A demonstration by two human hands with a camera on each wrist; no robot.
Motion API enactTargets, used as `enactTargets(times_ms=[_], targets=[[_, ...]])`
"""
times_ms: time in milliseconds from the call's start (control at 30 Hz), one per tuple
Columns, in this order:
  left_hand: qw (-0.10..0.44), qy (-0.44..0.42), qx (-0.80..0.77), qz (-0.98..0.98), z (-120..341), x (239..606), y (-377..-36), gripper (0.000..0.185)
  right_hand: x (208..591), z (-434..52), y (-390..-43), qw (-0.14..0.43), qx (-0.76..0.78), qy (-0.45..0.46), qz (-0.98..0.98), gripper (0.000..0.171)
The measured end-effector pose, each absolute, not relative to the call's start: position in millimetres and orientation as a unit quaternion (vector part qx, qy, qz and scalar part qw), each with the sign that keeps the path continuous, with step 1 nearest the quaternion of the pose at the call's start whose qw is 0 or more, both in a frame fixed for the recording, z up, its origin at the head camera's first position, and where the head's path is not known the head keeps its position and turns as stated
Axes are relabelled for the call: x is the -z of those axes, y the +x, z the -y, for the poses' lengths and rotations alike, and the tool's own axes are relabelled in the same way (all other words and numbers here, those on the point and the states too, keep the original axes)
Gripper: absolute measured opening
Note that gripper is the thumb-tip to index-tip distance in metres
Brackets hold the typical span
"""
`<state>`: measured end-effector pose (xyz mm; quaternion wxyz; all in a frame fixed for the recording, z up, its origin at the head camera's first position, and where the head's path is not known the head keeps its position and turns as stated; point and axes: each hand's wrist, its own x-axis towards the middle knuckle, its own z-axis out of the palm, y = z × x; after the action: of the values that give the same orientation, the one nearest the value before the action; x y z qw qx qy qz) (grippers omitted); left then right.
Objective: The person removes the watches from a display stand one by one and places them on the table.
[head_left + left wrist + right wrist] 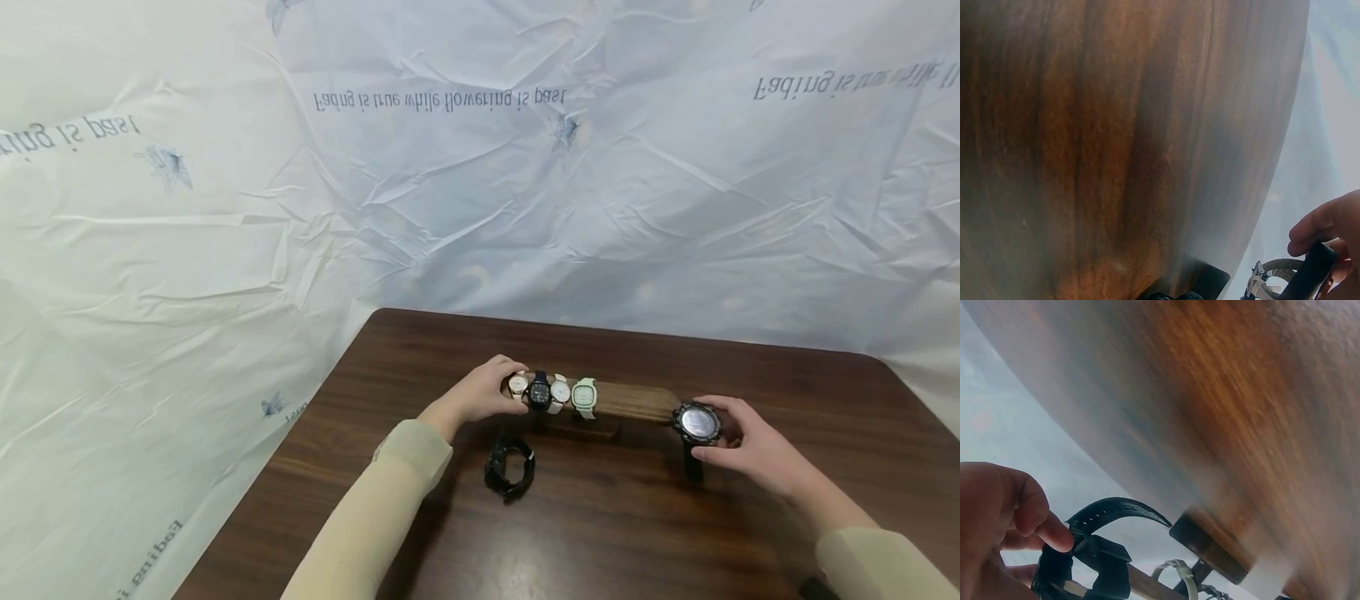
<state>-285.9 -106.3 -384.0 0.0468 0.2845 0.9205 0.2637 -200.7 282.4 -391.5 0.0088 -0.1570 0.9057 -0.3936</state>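
**Both hands at the ends of a wooden watch bar**

On the dark wooden table (750,533), a wooden display bar (633,400) lies across the middle, running left to right. At its left end the left hand (480,393) has its fingers curled round the bar's tip, thumb and fingertips touching a small white-faced watch (517,384), the leftmost of a row. Just right of that sit a black watch (539,392), a second white-faced watch (559,392) and a pale green square watch (585,397), all wrapped round the bar and close together.

At the bar's right end the right hand (753,450) pinches a large black round watch (697,423) between thumb and fingers; the right wrist view shows a fingertip (1054,532) pressed on its black perforated strap (1116,512), which hangs loose.

Near the person, in front of the row and apart from the bar, another black watch (510,467) lies on the table. A creased white printed sheet (300,208) hangs behind as a backdrop.
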Motion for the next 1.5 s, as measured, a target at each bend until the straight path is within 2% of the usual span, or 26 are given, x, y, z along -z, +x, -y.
enactTargets(times_ms=[767,1133,1500], targets=[[0.044,0.286,-0.265,-0.920,109,385,-287,0.063,397,-266,-188,-0.054,0.400,-0.196,-0.894,0.062],[0.043,0.285,-0.270,-0.919,109,386,-287,0.064,401,-252,-186,-0.050,0.413,-0.214,-0.884,0.060],[0.045,0.285,-0.265,-0.920,107,387,-288,0.064,404,-233,-185,-0.008,0.423,-0.202,-0.883,0.061]])
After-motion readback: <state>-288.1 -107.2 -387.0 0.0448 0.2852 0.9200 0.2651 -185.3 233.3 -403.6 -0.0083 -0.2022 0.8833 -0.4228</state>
